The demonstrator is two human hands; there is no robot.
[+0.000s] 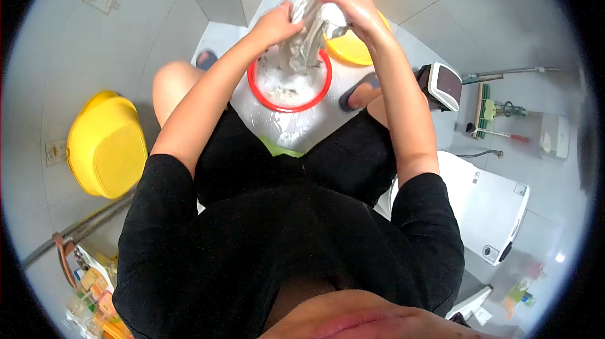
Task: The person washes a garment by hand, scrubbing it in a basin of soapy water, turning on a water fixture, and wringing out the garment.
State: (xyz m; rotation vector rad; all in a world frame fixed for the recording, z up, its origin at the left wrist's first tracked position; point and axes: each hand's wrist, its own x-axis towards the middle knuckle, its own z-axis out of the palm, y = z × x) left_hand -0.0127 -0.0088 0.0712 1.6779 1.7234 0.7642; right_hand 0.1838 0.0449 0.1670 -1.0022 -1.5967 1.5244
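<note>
A wet white cloth (307, 30) hangs bunched between my two hands above a red-rimmed basin (291, 109). My left hand (277, 23) grips the cloth's left side, its fingers partly hidden behind the fabric. On the upper right side, my right hand (354, 6) is closed on the cloth, with the thumb across it. The cloth's lower end hangs down over the basin, which holds sudsy water (283, 87); whether it touches the water I cannot tell. Just right of the cloth, a yellow basin (353, 49) stands on the floor, partly behind my right hand and forearm.
Wet floor (277, 126) surrounds the red-rimmed basin, between my slippered feet. At the left wall hangs a yellow tub (113, 146). A bin (443, 87), wall-hung brushes (498, 126) and a white toilet lid (485, 203) are at right. Bottles (94, 295) crowd the lower left.
</note>
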